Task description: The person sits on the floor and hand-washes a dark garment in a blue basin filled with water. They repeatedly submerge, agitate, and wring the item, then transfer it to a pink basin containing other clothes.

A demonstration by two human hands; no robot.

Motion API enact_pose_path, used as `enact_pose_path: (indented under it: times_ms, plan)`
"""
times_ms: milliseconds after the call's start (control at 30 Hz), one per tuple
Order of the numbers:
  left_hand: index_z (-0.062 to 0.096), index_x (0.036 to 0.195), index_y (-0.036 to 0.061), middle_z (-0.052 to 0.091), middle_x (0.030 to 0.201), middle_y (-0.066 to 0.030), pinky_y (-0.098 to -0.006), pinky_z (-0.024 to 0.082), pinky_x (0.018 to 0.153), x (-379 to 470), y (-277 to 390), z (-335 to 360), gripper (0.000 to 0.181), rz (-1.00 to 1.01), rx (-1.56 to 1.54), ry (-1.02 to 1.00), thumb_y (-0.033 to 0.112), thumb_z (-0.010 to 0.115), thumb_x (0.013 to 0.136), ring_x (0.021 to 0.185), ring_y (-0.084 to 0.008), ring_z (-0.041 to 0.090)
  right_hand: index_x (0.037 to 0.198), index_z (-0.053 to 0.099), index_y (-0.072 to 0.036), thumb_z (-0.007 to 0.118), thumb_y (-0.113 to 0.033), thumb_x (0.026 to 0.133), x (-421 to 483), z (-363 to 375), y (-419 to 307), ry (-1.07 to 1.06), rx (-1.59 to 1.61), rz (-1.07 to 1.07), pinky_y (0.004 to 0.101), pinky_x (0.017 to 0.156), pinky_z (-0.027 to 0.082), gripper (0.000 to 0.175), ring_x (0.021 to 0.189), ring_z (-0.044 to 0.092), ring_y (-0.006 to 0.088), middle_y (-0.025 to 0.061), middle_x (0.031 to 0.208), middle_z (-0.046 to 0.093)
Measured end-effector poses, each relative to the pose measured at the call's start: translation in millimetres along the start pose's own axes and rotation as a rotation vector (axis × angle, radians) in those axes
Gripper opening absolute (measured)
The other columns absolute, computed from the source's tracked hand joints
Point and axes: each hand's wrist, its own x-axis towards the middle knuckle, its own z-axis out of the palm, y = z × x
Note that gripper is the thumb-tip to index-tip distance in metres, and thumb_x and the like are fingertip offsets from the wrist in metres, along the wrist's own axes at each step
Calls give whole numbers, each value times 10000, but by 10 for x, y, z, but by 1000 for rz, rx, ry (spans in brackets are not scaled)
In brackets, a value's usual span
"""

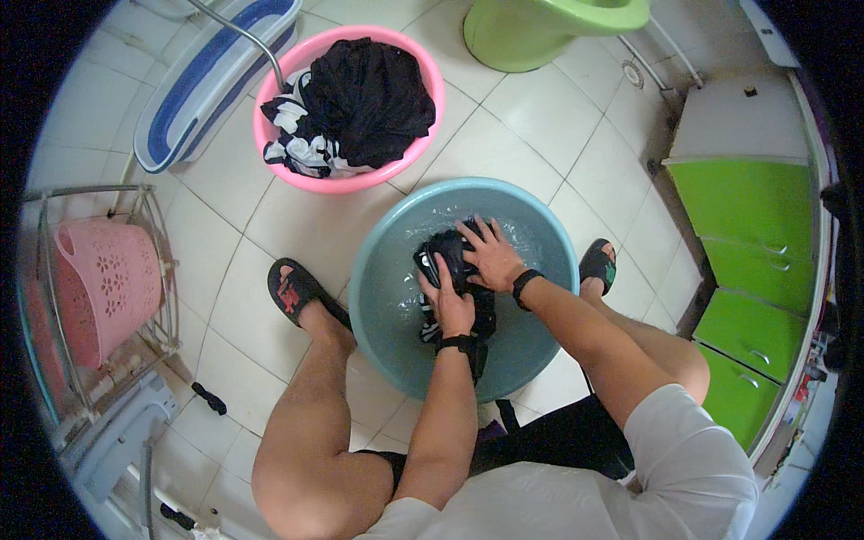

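A large blue-green plastic basin (378, 358) with water stands on the tiled floor between my feet. In it lies a wet black garment (442, 246) with white stripes. My left hand (449, 297) rests on the garment's near left part, thumb and fingers spread. Slightly farther off and to the right, my right hand (491, 256) presses on the cloth with its fingers apart. Both wrists wear dark bands. Beyond the basin, to the left, a pink basin (439, 94) holds a heap of black and white clothes (368, 101).
A blue and white folding tub (196, 88) leans at the upper left, a metal hose passing over it. A pink basket (128, 283) sits on a metal rack at left. Green cabinets (749, 209) line the right side; a green pedestal (513, 40) stands at the top.
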Motion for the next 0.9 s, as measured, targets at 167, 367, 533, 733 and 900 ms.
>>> enact_pose_path:
  times_ms: [167, 367, 533, 733, 900]
  plan:
    - [295, 1600, 280, 191, 1587, -337, -497, 350, 1152, 120, -276, 100, 938, -114, 123, -88, -115, 591, 802, 1435, -538, 290, 1372, 591, -186, 742, -204, 819, 235, 97, 103, 140, 131, 209, 599, 1107, 389, 574, 1357, 414, 423, 170, 1534, 353]
    - [489, 1499, 125, 419, 1501, -241, -453, 359, 1150, 215, -645, 133, 786, -298, -403, -57, -144, 502, 761, 1363, -426, 451, 1317, 623, -114, 750, -129, 779, 281, 361, 144, 243, 511, 445, 494, 1022, 512, 553, 1168, 585, 475, 227, 1456, 419]
    - [569, 1388, 90, 624, 1322, -106, -441, 456, 1061, 210, -348, -58, 496, -686, -1604, -82, 337, 517, 962, 1215, -317, 580, 1244, 625, -33, 749, -154, 712, 165, 259, 101, 73, 742, 66, 475, 993, 501, 559, 1129, 619, 410, 221, 1192, 642]
    - [535, 1392, 78, 627, 1307, -102, -426, 470, 1033, 254, 34, -82, 724, -669, -1319, 47, 674, 473, 986, 1190, -280, 592, 1172, 661, -42, 724, -178, 712, -104, -120, -121, 78, 695, -120, 518, 880, 542, 484, 975, 666, 445, 240, 1061, 692]
    - [557, 1342, 10, 624, 1310, -141, -408, 517, 943, 264, 56, 24, 584, -731, -989, 111, 497, 525, 1021, 1120, -275, 627, 1147, 676, -32, 720, -162, 709, 139, -173, -3, 38, 544, 154, 537, 820, 547, 459, 914, 672, 462, 256, 932, 702]
